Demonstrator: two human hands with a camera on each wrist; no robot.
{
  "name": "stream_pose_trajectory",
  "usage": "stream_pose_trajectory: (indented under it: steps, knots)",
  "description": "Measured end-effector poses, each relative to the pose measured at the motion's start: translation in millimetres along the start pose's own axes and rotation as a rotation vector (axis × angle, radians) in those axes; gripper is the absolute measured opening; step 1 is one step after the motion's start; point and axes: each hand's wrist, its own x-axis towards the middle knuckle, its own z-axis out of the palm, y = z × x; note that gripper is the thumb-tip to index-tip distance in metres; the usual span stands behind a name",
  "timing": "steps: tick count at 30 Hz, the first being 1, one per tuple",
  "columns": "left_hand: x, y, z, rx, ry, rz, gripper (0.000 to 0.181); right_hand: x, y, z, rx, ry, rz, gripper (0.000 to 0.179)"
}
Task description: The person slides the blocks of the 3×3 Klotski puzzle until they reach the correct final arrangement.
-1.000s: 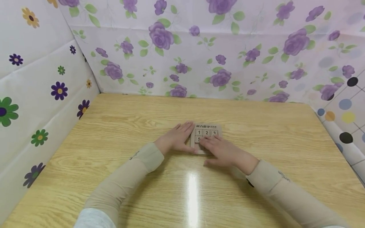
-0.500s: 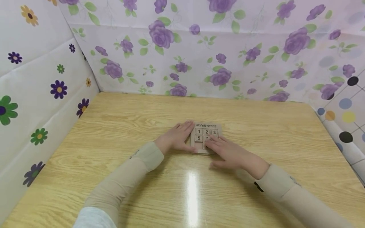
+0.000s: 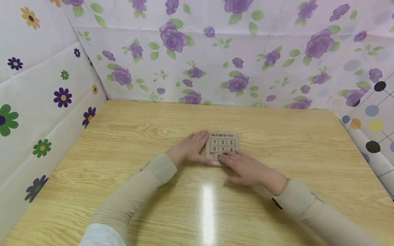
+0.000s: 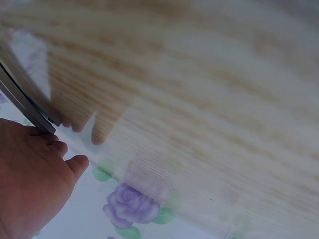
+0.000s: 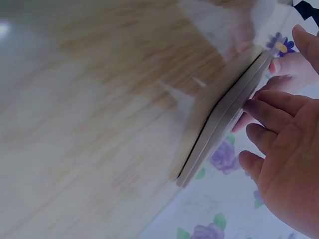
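Observation:
A flat number sliding puzzle [image 3: 207, 155] lies on the table, with tiles 1, 2, 3 above 5, 7, 4. In the bottom row, the 8 tile [image 3: 217, 156] sits between the left and middle columns. My left hand [image 3: 189, 149] rests along the puzzle's left side, fingers extended at the far corner and thumb at the near one. The fingertips of my right hand [image 3: 247, 169] touch the 8 tile from above, its thumb held apart over the table. In the right wrist view, the puzzle's edge [image 5: 219, 124] shows beneath the right fingers. Part of the bottom row is hidden by that hand.
The glossy wood-grain table [image 3: 147, 123] carries a bright light reflection in front of the puzzle. A flowered cloth [image 3: 138, 68] hangs behind it, and another flowered cloth [image 3: 46, 112] stands along the left side. A dotted cloth [image 3: 375, 136] borders the right.
The right fingertips first moved right, uncovering the 5 tile, then came back left a little. Over the last half second the 8 tile slid left from the middle column. The left hand stayed put.

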Motion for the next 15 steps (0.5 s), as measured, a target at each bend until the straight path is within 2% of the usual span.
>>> stream_pose_trajectory:
  steps: [8, 15]
  knots:
    - [-0.1, -0.2, 1.8, -0.017, -0.001, 0.001, 0.117, 10.0, -6.2, -0.4, 0.034, -0.009, -0.002, 0.076]
    - [-0.1, -1.4, 2.0, -0.009, 0.003, -0.006, 0.118, 5.8, 0.2, -2.2, 0.059, 0.003, 0.024, 0.075]
